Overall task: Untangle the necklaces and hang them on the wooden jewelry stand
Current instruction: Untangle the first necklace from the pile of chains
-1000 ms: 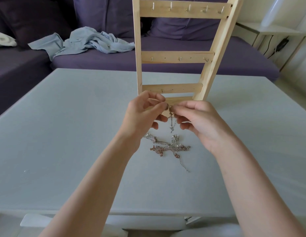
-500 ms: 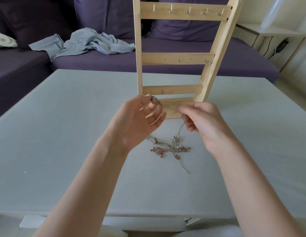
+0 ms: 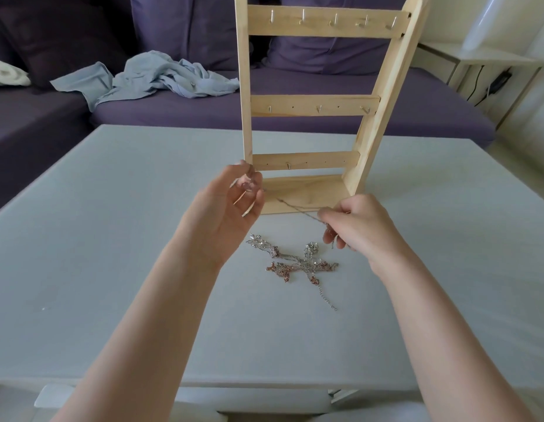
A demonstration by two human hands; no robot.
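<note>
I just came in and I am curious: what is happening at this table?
A person is sorting necklaces. Both hands hold one thin chain stretched between them: the left hand has one end, the right hand pinches the other. A tangled pile of necklaces lies on the table below. The wooden stand behind has nothing on its hooks.

No text, label, brand, number or sign can be read on anything here.
</note>
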